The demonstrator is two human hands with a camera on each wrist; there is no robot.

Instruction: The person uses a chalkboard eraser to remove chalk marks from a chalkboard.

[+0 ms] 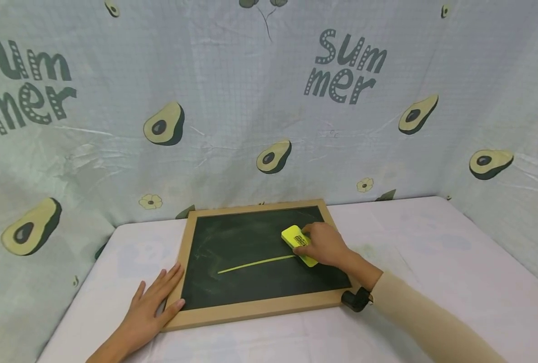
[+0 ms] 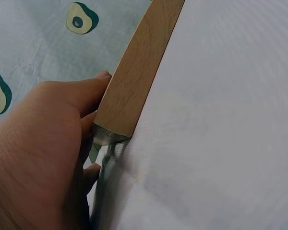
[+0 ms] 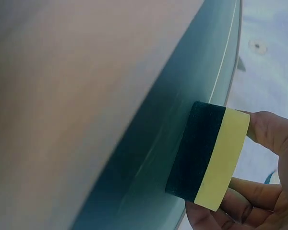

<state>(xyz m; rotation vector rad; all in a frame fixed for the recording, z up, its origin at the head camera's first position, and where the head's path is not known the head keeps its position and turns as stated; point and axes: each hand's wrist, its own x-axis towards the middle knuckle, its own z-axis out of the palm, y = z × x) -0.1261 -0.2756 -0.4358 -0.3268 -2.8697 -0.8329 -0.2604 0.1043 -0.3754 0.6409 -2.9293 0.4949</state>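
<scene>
Right hand (image 1: 325, 245) clamped on yellow eraser (image 1: 297, 243), long axis diagonal across chalkboard (image 1: 250, 272), left hand (image 1: 153, 302) flat, fingers apart

Right hand (image 1: 325, 245) covers part of the yellow eraser (image 1: 299, 245) in head view; label print on it too small to read. Chalk line (image 1: 256, 263) end vanishes under the eraser. Left wrist view: chalkboard frame (image 2: 134, 72) cut off at top edge, left hand (image 2: 43, 153) cropped at left & bottom. Right wrist view: big blurred tan area top left, can't tell what it is; fingers (image 3: 273, 134) cut off at right edge.
</scene>
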